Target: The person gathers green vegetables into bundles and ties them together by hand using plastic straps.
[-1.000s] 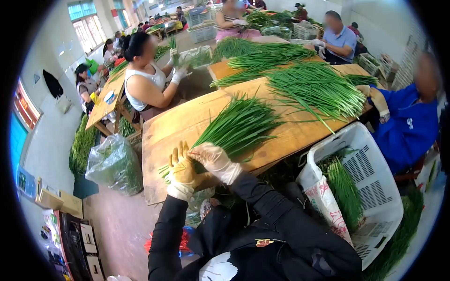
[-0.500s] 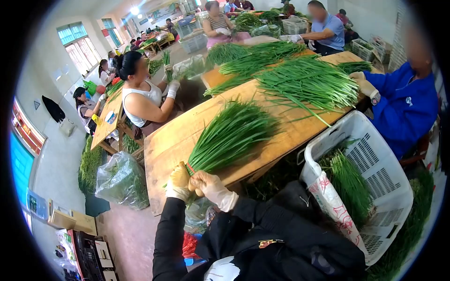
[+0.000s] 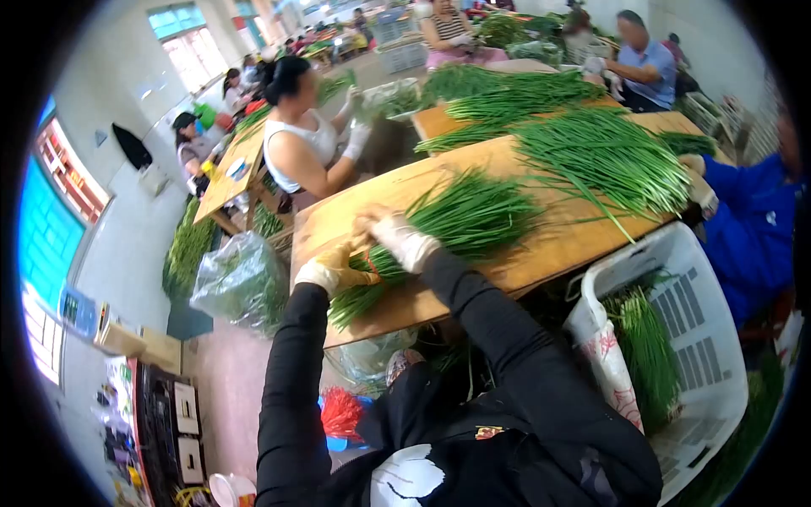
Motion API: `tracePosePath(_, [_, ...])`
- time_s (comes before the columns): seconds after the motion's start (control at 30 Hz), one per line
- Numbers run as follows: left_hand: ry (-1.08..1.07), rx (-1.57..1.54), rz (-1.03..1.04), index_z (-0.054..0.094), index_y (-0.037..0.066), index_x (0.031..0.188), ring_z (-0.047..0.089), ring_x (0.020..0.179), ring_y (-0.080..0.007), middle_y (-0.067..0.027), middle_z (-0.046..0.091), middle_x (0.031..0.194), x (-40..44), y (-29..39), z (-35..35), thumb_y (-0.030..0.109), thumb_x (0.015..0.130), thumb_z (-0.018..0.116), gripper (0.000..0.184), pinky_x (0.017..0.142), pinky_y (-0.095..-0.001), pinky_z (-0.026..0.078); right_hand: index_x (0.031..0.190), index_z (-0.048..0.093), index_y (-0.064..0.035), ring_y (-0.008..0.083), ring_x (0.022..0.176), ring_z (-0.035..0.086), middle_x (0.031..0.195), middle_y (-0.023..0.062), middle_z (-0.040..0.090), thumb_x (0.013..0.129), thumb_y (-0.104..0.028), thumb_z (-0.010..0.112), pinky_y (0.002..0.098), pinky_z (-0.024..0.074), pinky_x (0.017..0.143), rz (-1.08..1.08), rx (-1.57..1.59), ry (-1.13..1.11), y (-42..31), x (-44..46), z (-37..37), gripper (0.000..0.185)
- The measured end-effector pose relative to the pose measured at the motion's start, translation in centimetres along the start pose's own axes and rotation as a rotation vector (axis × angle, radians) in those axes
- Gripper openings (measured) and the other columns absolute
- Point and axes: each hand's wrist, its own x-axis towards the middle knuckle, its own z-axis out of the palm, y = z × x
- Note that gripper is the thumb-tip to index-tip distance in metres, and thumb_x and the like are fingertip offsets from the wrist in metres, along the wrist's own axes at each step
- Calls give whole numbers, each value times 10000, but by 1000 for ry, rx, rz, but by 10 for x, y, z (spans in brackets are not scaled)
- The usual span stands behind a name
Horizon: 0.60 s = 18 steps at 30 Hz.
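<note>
A bunch of long green chives [image 3: 477, 215] lies on the wooden table in front of me, leaf ends to the right and stalk ends jutting toward the near edge. My left hand [image 3: 331, 269], in a pale yellowish glove, is closed on the bunch near its stalk end, beside a thin red tie [image 3: 372, 260]. Over the same bunch, just beyond the tie, is my right hand [image 3: 397, 237] in a whitish glove. Its fingers are smeared by motion, so their grip does not show.
A large chive pile [image 3: 604, 160] lies farther right on the table [image 3: 338, 230]. A white plastic crate [image 3: 710, 372] holding chives stands at right. Red ties [image 3: 341, 414] sit below the table edge. A person in blue [image 3: 752, 228] and one in white [image 3: 308, 148] work nearby.
My view has shifted. The bunch now lies lower, with its stalk end pointing toward me. My right hand has moved from beside the left hand to the bunch's far side.
</note>
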Motion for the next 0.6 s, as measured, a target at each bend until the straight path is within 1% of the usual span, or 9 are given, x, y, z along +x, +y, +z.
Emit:
tracePosePath(0.03, [-370,53,-379,485,14,1148,564,945,-260,-214,582,1007,0,5,-10,415,655,710,674,806,-302,422,1032,563,-35,174,780,602,892,86,621,861,-200,509,269,467,684,-71,-115,92,30,13,-8,244])
tracePosePath(0.07, [-282,160,-343,435,-3,1190,544,982,-288,-220,559,1053,-6,7,-10,461,658,695,752,841,-314,406,1056,557,-58,241,856,596,958,115,615,875,-238,481,290,463,725,-298,-676,259,29,2,-17,266])
tracePosePath(0.1, [-195,267,-304,385,-20,1232,525,1019,-317,-226,536,1098,-11,11,-7,507,661,679,830,877,-326,391,1135,521,-88,286,1026,526,1101,134,562,883,-362,432,357,401,867,-181,-832,185,28,-7,-23,382])
tracePosePath(0.17, [-153,469,-345,310,-22,1281,396,1161,-375,-254,439,1215,-17,29,-3,630,546,682,1051,980,-410,280,1218,455,-107,272,1168,419,1212,134,492,864,-490,381,413,272,984,-297,-1403,130,27,-25,-19,527])
tracePosePath(0.23, [-153,547,-406,207,-23,1329,312,1224,-376,-246,343,1303,-19,42,4,631,502,696,1162,1016,-465,201,1260,422,-106,244,1213,378,1278,119,443,830,-585,328,454,175,1017,-333,-1469,58,39,-30,-26,650])
tracePosePath(0.37, [-9,479,-409,176,-47,1329,346,1188,-369,-220,362,1292,-29,34,29,613,467,716,1212,1005,-454,229,1253,422,-81,249,1155,437,1231,126,484,819,-549,392,402,253,992,-387,-1392,1,44,-33,-31,639])
tracePosePath(0.43, [101,561,-421,201,-49,1317,378,1154,-343,-197,375,1280,-36,37,45,601,466,723,1191,980,-445,266,1256,413,-76,255,1137,448,1212,126,497,817,-552,391,379,262,987,-536,-1361,91,61,-35,-33,648])
tracePosePath(0.47, [134,557,-429,231,-36,1307,393,1137,-325,-180,378,1278,-36,39,46,594,471,724,1157,968,-432,279,1273,394,-94,248,1145,441,1214,104,499,810,-566,391,392,250,990,-509,-1381,70,60,-35,-33,662])
tracePosePath(0.6, [24,518,-471,204,-29,1324,364,1175,-332,-174,359,1303,-33,48,35,568,482,730,1159,1000,-428,234,1279,387,-151,221,1154,427,1212,75,495,793,-575,414,425,227,989,-635,-1421,49,44,-42,-20,645])
